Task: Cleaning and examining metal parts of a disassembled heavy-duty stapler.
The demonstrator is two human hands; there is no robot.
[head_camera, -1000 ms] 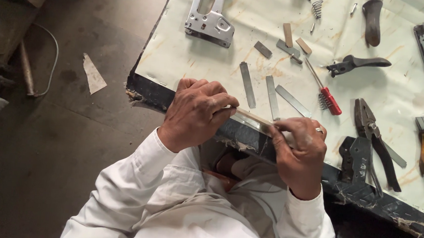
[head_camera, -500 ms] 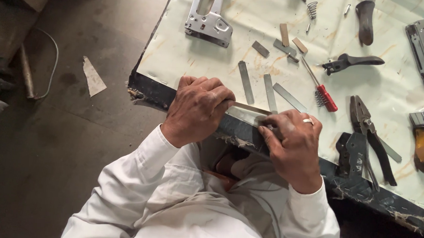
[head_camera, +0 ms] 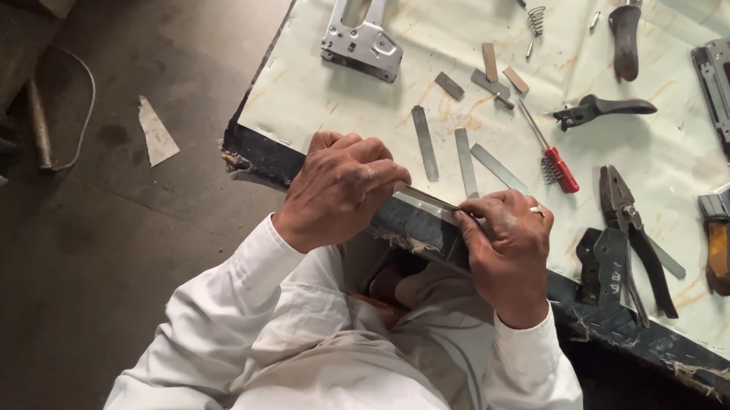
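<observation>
At the near edge of the table [head_camera: 321,101], a metal strip [head_camera: 426,204] is held between both hands, just above the dark, frayed rim. The left hand [head_camera: 340,191] is curled tight over the strip's left end, knuckles up; the right hand [head_camera: 506,243] is pinched closed on the right end, a ring showing on one finger. The strip lies nearly level, tilted slightly down toward 4 o'clock, and appears to rest against the table's edge, though contact cannot be told for certain. At 12 o'clock from the hands, three loose strips [head_camera: 466,159] are laid side by side on the pale cover, close to the knuckles. At 2 o'clock a red-handled screwdriver [head_camera: 554,157] is seen, with a spring round its shank. At 3 o'clock pliers [head_camera: 633,238] lie near the right hand, beside a dark metal part [head_camera: 598,253] at the rim. Farther off at 12 o'clock a staple gun body [head_camera: 363,28] is set near the table's left edge, and a black lever [head_camera: 603,110] lies at 1 o'clock. More staple gun parts [head_camera: 727,84] are crowded along the right side. Open room is found only at 9 o'clock, over the bare floor [head_camera: 83,255], where a paper scrap [head_camera: 157,129] and a wire [head_camera: 84,103] lie well apart from the hands.
</observation>
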